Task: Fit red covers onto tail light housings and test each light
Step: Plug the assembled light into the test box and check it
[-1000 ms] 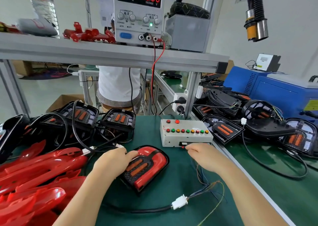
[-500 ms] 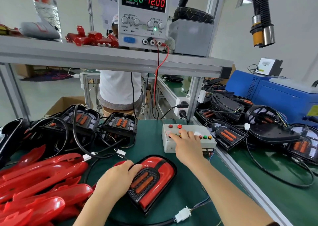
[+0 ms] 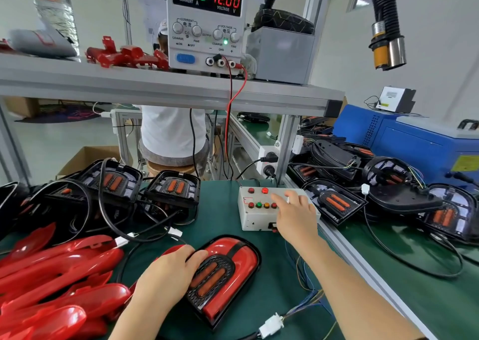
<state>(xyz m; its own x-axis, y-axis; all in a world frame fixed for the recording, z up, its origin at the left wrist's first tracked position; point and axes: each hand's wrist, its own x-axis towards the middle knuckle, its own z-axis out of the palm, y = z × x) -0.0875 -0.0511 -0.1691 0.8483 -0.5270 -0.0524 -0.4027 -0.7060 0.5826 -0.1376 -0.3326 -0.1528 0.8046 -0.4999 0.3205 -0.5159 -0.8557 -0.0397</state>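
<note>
Now our right hand [image 3: 295,218] is reaching farther along the row of buttons on the white test box [image 3: 255,219] than it was a moment ago. The green number on the power supply [image 3: 207,23] is no longer all zeros. It is reading 0.046 now, so we think some power is going to the light.

Our right hand is spread out, with its fingers stretched over the buttons, pressing and holding nothing. One red button [image 3: 265,190] at the top of the box is glowing.

Our left hand [image 3: 166,277] is lying flat over the tail light [image 3: 228,275], with fingers and thumb resting on its red cover. We are pressing down there so the light is not sliding about while we are testing it. We are also keeping it face up in the middle of the green desk [image 3: 272,295], just in front of the box, so we are seeing it if it shines.

Its white plug [image 3: 270,325] is lying near the front of the desk, joined to thin colored wires.

More red covers [image 3: 59,269] are waiting in a pile on our left, and bare black housings [image 3: 171,192] are sitting behind them, near enough for us to grab next.
</note>
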